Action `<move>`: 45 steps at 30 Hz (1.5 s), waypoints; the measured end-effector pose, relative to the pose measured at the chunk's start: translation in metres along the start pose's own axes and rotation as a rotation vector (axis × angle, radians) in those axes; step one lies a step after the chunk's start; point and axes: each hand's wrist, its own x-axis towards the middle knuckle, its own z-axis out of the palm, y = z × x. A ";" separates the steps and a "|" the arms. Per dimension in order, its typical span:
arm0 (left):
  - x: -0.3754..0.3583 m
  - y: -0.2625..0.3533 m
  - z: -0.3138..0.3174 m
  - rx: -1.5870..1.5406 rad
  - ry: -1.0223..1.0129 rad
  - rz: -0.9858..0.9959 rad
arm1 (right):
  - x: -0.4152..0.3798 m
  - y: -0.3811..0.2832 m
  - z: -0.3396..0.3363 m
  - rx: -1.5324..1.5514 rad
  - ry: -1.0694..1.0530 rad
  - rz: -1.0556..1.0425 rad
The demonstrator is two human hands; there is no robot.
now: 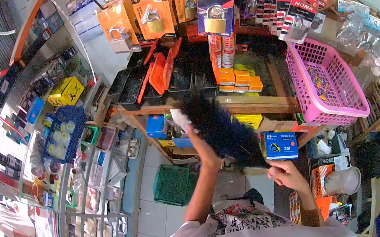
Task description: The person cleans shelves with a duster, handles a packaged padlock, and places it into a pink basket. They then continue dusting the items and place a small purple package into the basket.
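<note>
A black feather duster slants across the middle, its dark plumes smeared by motion. My right hand is closed round its narrow lower end. At the other side of the plumes is my left hand, raised toward the wooden shelf edge, with a small white piece right at its fingertips. The duster covers part of the left fingers, and I cannot tell whether they grip that piece. Beyond the plumes, black trays with orange-red dividers stand on the shelf. A blue 3M box sits just above my right hand.
Carded padlocks hang from hooks above the shelf. A pink basket with small items stands at right, near small orange boxes. A green crate is on the tiled floor. Glass-fronted shelving lines the left, where another person appears.
</note>
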 end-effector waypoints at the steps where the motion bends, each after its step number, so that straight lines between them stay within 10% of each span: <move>1: -0.012 -0.008 0.006 -0.023 0.044 -0.119 | 0.009 -0.007 0.005 0.012 0.018 -0.002; 7: -0.022 -0.045 -0.020 -0.101 -0.168 -0.273 | 0.045 -0.032 0.020 0.013 -0.018 0.032; 14: 0.020 0.021 -0.033 -0.118 0.074 0.190 | 0.025 -0.006 0.010 0.016 -0.273 0.157; 23: -0.028 -0.025 -0.029 -0.037 -0.068 -0.304 | 0.043 -0.010 0.033 0.259 -0.250 0.125; 27: 0.004 -0.013 -0.045 0.232 0.063 -0.023 | 0.034 0.001 0.040 0.169 -0.254 0.188; 39: -0.019 0.015 -0.014 0.025 0.175 -0.013 | 0.007 0.025 0.039 0.335 -0.075 0.099; 45: -0.009 0.018 -0.045 -0.143 -0.098 -0.008 | 0.013 0.030 0.036 0.088 -0.115 0.015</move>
